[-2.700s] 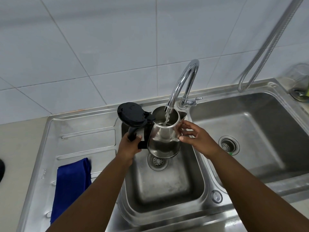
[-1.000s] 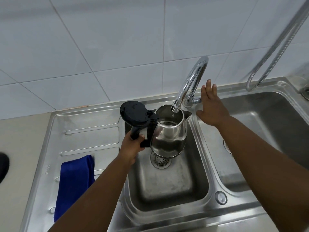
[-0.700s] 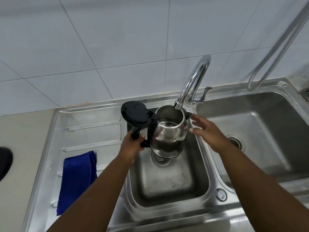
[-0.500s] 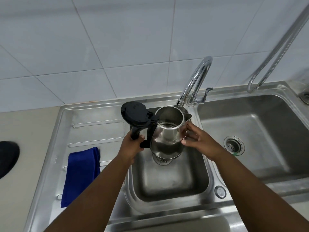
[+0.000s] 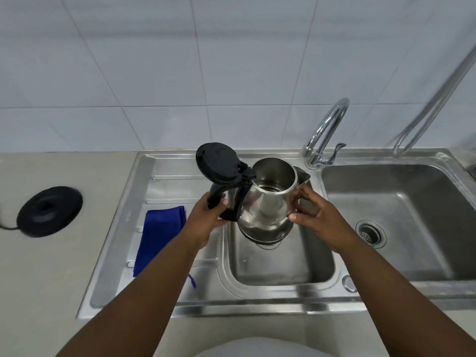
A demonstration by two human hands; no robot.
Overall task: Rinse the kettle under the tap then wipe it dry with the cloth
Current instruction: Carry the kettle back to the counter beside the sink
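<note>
Left hand (image 5: 210, 217) is clenching the black handle, holding the steel kettle (image 5: 268, 202) upright over the small sink basin (image 5: 280, 264); right hand (image 5: 315, 217) fingers are pinching its wet wall. Probably slippery, rigid, heavier with water inside; handle is safest. Cloth (image 5: 158, 235) is lying on the drainboard.

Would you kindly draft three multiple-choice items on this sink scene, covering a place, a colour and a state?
1. Where does the cloth lie?
A. on the draining board
B. in the right basin
C. on the tap

2. What colour is the cloth?
A. red
B. blue
C. white

3. How is the kettle lid?
A. shut
B. missing
C. flipped open

Key: 1 A, it rests on the ribbed draining board left of the basins; 2 B, it is deep blue; 3 C, the black lid stands back above the handle held by the left hand.
</note>
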